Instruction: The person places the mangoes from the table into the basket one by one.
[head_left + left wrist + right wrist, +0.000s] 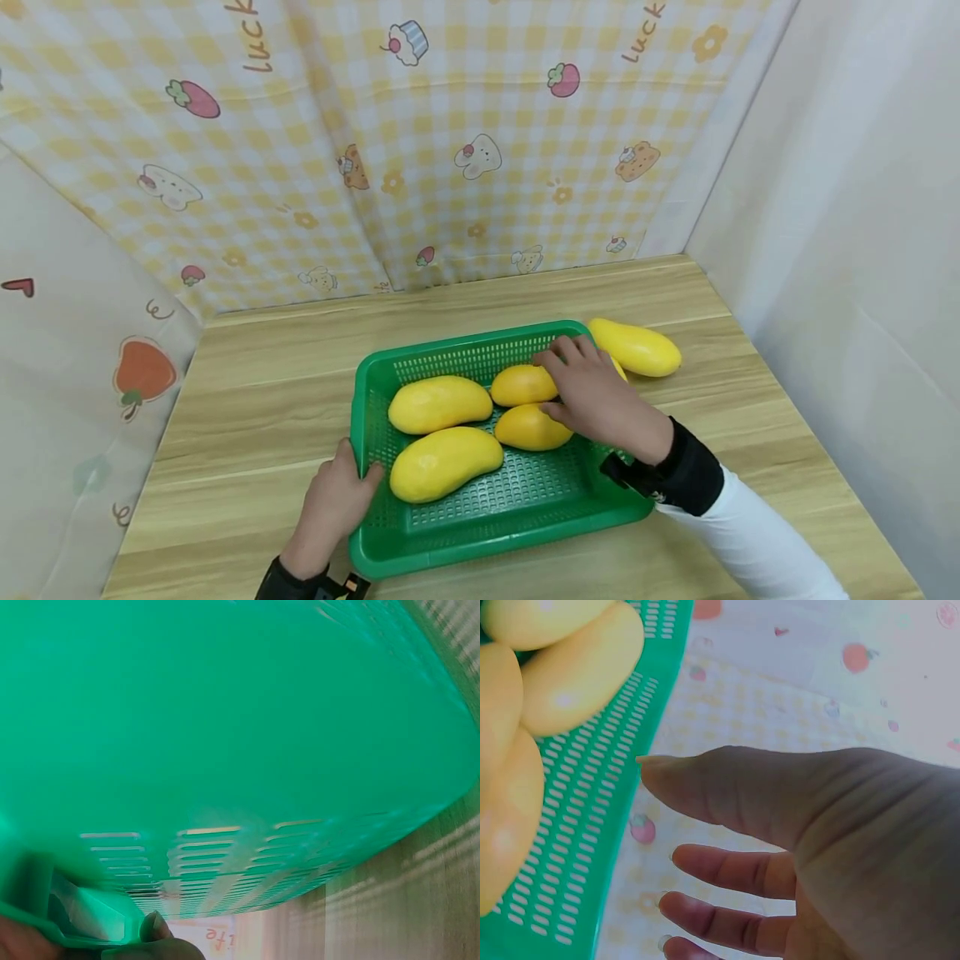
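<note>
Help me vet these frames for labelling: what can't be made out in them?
Head view: all but a sliver of the yellow fruit just behind the right hand, which hides it.
Head view: fingertips of the left hand, hidden by the rim of the basket.
Left wrist view: the basket's contents, hidden by its wall.
Right wrist view: full outlines of the two lower fruits, cut off by the left edge.

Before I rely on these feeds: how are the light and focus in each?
Head: evenly lit, fairly sharp; left wrist: the green basket fills most of the frame, soft and nearly featureless; right wrist: the patterned cloth looks washed out, the right hand dim against it, with glare spots on the mangoes.
</note>
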Motion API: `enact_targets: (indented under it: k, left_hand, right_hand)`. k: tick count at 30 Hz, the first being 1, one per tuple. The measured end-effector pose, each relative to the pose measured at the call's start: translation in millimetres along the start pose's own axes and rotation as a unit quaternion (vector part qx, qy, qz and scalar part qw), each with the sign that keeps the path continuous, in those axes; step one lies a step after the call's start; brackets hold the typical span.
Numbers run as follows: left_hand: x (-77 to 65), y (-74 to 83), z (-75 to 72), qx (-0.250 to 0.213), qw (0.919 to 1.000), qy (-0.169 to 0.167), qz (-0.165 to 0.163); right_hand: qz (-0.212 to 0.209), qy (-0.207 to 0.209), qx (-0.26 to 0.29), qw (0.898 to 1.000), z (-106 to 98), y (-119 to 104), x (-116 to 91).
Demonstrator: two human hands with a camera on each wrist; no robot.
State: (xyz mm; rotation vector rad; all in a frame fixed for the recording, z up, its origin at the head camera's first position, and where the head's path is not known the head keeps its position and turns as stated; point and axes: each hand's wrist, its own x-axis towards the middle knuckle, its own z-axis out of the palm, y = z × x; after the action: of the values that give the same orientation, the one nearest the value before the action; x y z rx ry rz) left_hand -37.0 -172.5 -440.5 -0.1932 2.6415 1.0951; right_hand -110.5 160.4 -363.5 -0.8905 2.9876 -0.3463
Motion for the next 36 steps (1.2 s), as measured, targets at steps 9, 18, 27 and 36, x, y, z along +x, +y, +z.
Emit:
enact_targets:
  k: [9, 18, 27, 36]
  left_hand:
    - [-0.9, 2.2, -0.5, -0.004, 1.0000, -0.002, -0.002]
    - [-0.6, 3.0, -0.2, -0.014, 0.9999, -0.002, -0.008]
    - [-0.1, 3.1, -0.3, -0.001, 1.0000, -0.002, -0.008]
    - [0.1, 2.0, 0.6, 0.002, 1.0000, 0.002, -0.007]
  right_hand:
    - [0.034, 0.061, 0.037, 0.997, -22.8, 26.4, -11.8]
    - [0.096, 0.084, 0.085, 0.988, -39.7, 57.0, -26.3]
    - [0.177, 0.100, 0.090, 0.975, -28.4, 81.4, -39.9]
    - [0.225, 0.063, 0.125, 0.964, -3.6, 98.5, -43.7]
